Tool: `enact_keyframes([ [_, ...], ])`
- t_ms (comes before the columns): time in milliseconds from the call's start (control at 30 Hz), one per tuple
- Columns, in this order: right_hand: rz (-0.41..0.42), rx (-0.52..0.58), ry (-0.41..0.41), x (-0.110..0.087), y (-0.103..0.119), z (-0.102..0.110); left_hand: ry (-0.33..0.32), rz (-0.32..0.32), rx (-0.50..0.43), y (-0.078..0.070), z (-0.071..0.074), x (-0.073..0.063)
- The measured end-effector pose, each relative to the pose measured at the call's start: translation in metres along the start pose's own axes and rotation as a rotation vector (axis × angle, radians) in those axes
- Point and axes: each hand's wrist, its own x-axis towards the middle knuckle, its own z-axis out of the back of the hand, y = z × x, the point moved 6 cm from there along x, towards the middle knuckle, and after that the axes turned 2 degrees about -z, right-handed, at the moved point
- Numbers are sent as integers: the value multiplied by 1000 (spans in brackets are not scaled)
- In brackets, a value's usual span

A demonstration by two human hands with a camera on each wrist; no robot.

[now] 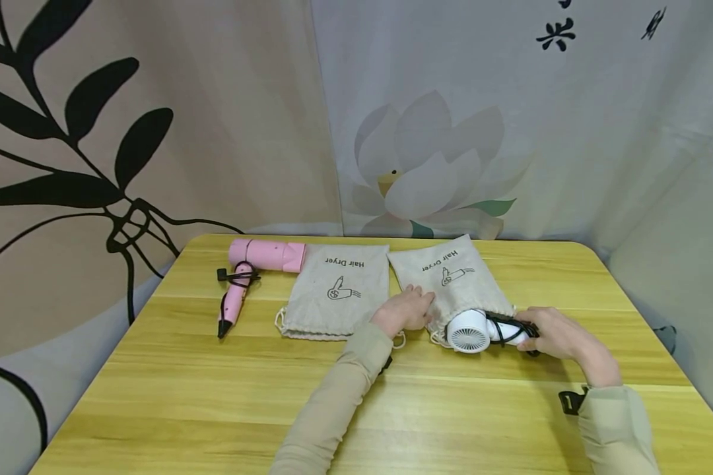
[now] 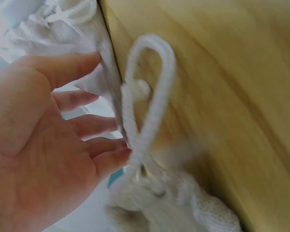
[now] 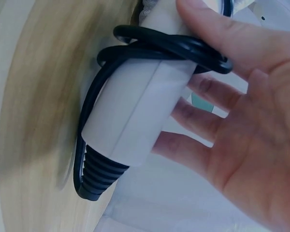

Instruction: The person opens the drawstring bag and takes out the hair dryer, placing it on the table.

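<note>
A white hair dryer [image 1: 469, 332], its black cord [image 3: 159, 47] wound about the handle, lies at the mouth of the right cloth bag [image 1: 472, 280], its head partly under the cloth. My right hand [image 1: 555, 334] holds the dryer's handle [image 3: 135, 104], thumb on one side and fingers on the other. At the bag's left edge rests my left hand [image 1: 407, 309], fingers extended and relaxed against the cloth. Beside its wrist lies the left bag [image 1: 341, 284], printed "Hair Dryer" like the other. The left wrist view shows a white drawstring loop [image 2: 164, 77] near the left fingertips.
Toward the back left of the wooden table [image 1: 214, 396], a pink hair dryer [image 1: 267, 255] touches the left bag. Its pink handle [image 1: 236, 297] points toward the front, with a black cord wrapped round it. A printed curtain [image 1: 451, 132] hangs behind the table.
</note>
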Motion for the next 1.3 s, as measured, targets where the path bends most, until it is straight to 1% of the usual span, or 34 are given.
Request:
enact_keyframes([
  [100,-4,7,16,0,0,-1,-23,-28,45,-7,2,-3],
  [200,-6,16,21,0,0,-2,-68,-90,66,-15,4,-6],
  [367,7,20,7,0,1,-1,-132,-176,-34,-22,7,-12],
  [433,15,16,-1,-1,1,0,-150,-197,-70,-22,7,-14],
  [533,22,8,-10,-1,1,1,-162,-215,-90,-21,6,-15],
  [600,25,4,-12,-2,1,1,-157,-213,-96,-21,5,-15],
  [700,29,5,-10,-2,1,1,-136,-193,-95,-20,4,-15],
  [900,54,-1,-6,-5,0,2,-82,-116,-59,-20,0,-11],
  [1067,81,-8,-11,-7,-1,3,-42,-58,-62,-18,-4,-7],
  [1300,137,-3,-27,-11,-2,6,-42,-30,-31,-15,-2,-1],
])
